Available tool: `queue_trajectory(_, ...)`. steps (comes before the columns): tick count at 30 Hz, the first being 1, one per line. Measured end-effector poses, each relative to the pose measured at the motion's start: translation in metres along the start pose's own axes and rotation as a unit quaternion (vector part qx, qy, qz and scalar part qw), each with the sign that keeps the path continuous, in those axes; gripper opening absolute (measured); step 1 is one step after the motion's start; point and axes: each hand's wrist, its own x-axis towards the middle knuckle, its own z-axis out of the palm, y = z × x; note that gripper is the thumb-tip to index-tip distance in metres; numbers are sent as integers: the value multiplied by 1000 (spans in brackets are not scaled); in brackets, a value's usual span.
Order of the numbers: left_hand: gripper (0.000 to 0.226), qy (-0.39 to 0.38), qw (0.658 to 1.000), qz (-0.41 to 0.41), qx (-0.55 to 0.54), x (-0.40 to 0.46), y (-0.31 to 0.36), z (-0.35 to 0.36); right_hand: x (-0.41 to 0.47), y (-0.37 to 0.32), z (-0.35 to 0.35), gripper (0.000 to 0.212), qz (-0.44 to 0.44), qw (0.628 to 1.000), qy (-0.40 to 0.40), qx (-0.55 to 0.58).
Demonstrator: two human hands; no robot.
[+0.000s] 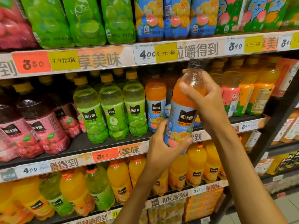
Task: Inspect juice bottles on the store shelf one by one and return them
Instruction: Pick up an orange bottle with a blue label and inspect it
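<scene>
Dark tiered store shelving [90,145] with price strips [103,59] stands over pale floor [288,206] at right.

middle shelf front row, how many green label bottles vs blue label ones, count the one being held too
green-label bottles: 3
shelved blue-label bottle: 1
held blue-label bottle, gripped by left hand and right hand: 1
total: 5
More blue-label ones may be hidden behind the held one.

An orange juice bottle [182,110] is capped in black and labelled in blue with fruit pictures; green bottles [111,110] are capped in yellow.
</scene>
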Motion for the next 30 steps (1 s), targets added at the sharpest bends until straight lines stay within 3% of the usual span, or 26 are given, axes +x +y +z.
queue_trajectory(3,40,-36,996,-20,-75,-8,12,-16,0,-3,8,24,93,985,-3,148)
queue_trajectory(6,32,-91,984,-64,-142,-21,19,-29,-5,-4,16,37,186,945,-22,269)
queue_trajectory(11,28,-145,961,-142,-187,-42,17,-36,-21,-5,27,30,205,947,-28,247)
queue_trajectory(14,28,-86,972,-146,-164,-44,19,-34,-23,-7,32,21,194,959,5,206)
queue_trajectory(18,51,-42,982,-126,-134,-42,26,-25,-21,-3,29,23,199,969,-4,145)
queue_trajectory(21,53,-34,959,-186,-212,-41,22,-17,-16,1,17,34,246,949,-45,192)
queue_trajectory(24,60,-104,893,-244,-363,-40,23,-7,-12,2,5,38,284,915,-72,276)
queue_trajectory(25,62,-121,885,-244,-377,-38,21,-2,-12,4,1,41,301,900,-80,305)
queue_trajectory(28,63,-131,894,-232,-360,-36,19,18,-8,7,-10,41,307,878,-101,353)
queue_trajectory(30,62,-86,913,-232,-324,-35,19,30,-3,5,-22,37,299,886,-99,340)
